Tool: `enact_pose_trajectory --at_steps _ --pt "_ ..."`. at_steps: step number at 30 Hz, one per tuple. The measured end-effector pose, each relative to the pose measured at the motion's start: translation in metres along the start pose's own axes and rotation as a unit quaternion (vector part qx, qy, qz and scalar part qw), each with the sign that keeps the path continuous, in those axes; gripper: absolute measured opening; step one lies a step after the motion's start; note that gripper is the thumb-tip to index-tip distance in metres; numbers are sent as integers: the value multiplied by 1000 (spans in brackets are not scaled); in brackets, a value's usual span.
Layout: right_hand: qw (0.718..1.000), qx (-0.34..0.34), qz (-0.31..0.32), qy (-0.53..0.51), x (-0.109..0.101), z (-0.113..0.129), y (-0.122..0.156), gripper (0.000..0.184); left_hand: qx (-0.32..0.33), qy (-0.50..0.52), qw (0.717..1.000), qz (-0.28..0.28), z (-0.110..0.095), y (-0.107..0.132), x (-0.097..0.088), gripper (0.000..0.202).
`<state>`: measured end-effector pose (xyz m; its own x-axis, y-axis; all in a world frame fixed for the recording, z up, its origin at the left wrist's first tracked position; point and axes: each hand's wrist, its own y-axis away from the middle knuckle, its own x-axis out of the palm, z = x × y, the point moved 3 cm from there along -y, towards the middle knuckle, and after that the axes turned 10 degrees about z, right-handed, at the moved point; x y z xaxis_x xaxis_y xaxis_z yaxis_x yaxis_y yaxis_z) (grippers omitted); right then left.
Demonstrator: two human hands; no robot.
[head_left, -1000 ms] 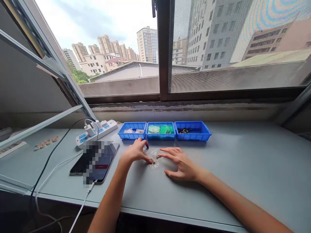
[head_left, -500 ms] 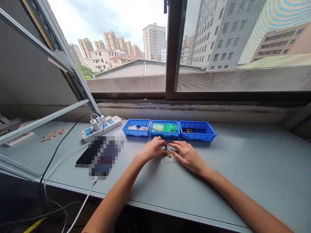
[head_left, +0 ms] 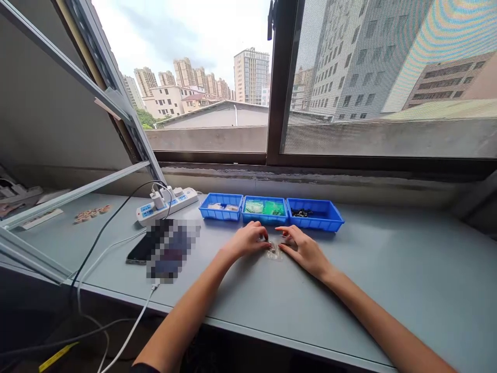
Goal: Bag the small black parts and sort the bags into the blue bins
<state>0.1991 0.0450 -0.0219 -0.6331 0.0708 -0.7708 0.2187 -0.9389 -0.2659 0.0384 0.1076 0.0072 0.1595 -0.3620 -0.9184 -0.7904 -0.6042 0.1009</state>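
A small clear plastic bag (head_left: 275, 253) with little metallic-looking pieces in it lies on the grey tabletop between my hands. My left hand (head_left: 248, 240) is closed at the bag's left edge, thumb and forefinger brought close together on the plastic. On the other side, my right hand (head_left: 306, 253) has its thumb at the bag's right edge. Its forefinger stretches out above, apart from the thumb. Just behind my hands stands the middle blue bin (head_left: 265, 218), holding clear and green plastic packets (head_left: 273, 207). What exactly the small pieces are, I cannot tell.
A left blue bin (head_left: 220, 213) holds pale packets; the right blue bin (head_left: 330, 224) has black pieces. Further left are a power strip (head_left: 185, 199), a dark phone (head_left: 139, 249) beside a pixelated area, and cables (head_left: 134, 320) crossing the table's front edge (head_left: 272, 339).
My right hand's forefinger and thumb have spread further apart. The bag lies flatter and shows more between my hands. The view has shifted slightly.
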Motion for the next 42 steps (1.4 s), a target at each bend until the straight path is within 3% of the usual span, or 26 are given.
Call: enact_pose_trajectory --at_steps 5,8,12,17,22,26,29,34,38,42 --pt "999 5 -26 -48 -2 -4 0 39 12 -5 1000 -13 0 -3 5 22" --pt "997 -18 -57 -56 -5 -4 0 29 33 -13 998 -45 -2 -5 7 35" --pt "989 -97 -109 -33 -10 4 3 9 108 -51 983 -138 -8 -5 8 24" --pt "964 -178 -190 58 -17 16 6 20 170 -95 943 -269 -16 -1 4 11" --pt "936 -182 -271 130 -23 21 9 29 211 -108 907 -348 -22 5 0 18" --pt "942 -176 -272 88 -25 24 10 26 213 -132 896 -366 -26 7 0 20" --pt "956 -142 -254 24 -25 22 9 20 204 -123 903 -359 -27 6 1 23" --pt "969 -102 -224 -27 -21 18 7 24 200 -86 911 -349 -28 4 1 26" --pt "976 -104 -192 -26 -17 19 7 22 195 -88 920 -329 -26 3 5 22" --pt "971 -128 -200 10 -20 21 8 29 184 -107 915 -343 -23 4 6 23"
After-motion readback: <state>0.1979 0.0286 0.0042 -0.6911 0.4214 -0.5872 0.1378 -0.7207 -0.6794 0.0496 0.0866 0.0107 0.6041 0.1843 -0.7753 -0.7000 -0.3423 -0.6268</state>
